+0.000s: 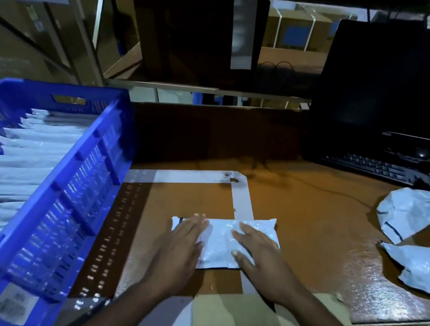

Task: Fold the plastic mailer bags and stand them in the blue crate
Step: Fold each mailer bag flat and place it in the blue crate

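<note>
A folded white mailer bag (222, 240) lies flat on the brown table (308, 227), over a strip of a taped white rectangle outline (242, 198). Both hands press on it with straight, spread fingers, gripping nothing. The left hand (181, 250) covers the bag's left part, its fingertips near the bag's far left corner, where a dark mark shows just beside them. The right hand (259, 253) lies palm-down on the bag's right part, thumb pointing toward the left hand; bare crinkled plastic shows between the 2 hands.

Left of the left hand's fingers stands the blue crate (71, 192), holding a row of folded bags (15, 167) on edge. Well to the right of the right hand's fingers lie 3 unfolded bags (406, 214). Beyond these are a black keyboard (374, 167) and a dark monitor (394, 84).
</note>
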`<state>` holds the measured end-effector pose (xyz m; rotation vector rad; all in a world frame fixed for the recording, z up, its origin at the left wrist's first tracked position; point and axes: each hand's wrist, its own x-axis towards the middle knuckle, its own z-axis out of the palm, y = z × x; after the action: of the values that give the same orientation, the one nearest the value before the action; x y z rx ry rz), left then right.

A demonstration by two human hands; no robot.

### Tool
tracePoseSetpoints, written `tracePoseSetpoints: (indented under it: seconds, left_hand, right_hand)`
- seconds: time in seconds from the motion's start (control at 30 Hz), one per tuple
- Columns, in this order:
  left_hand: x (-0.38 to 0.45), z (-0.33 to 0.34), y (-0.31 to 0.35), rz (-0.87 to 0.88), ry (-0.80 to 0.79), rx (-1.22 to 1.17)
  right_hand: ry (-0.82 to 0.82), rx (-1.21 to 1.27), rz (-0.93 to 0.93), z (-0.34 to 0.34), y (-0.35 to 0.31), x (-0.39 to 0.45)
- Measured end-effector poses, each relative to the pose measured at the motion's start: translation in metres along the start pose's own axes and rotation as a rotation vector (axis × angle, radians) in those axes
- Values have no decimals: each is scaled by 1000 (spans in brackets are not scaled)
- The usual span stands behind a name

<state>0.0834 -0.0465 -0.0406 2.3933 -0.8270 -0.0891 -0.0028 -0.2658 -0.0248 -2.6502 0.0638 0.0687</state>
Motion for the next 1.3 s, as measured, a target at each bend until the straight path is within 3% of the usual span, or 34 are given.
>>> tracePoseSetpoints:
  seconds: [0.07,0.2,0.57,0.77,0.9,1.0,1.3]
  left_hand:
    - [-1,-1,-6,-24,-14,127]
    - [-3,2,-16,-19,-71,258]
    - [-8,2,-18,-22,-94,287]
    - [-7,-6,-11,-22,-125,350]
    - [-6,-9,3,67,-64,341]
    - [-15,4,10,150,-142,366]
    - [-16,13,5,191,-145,478]
  right_hand:
    - [75,-130,27,-5,1,1]
    - [33,-298,28,8,5,-1]
    - [62,-241,124,13,17,-10]
    - [4,-18,108,-2,22,-6]
    - [53,-228,4,-6,6,-4]
    - [17,-282,-90,15,-6,-7]
    - [65,-418,-76,32,-3,-7]
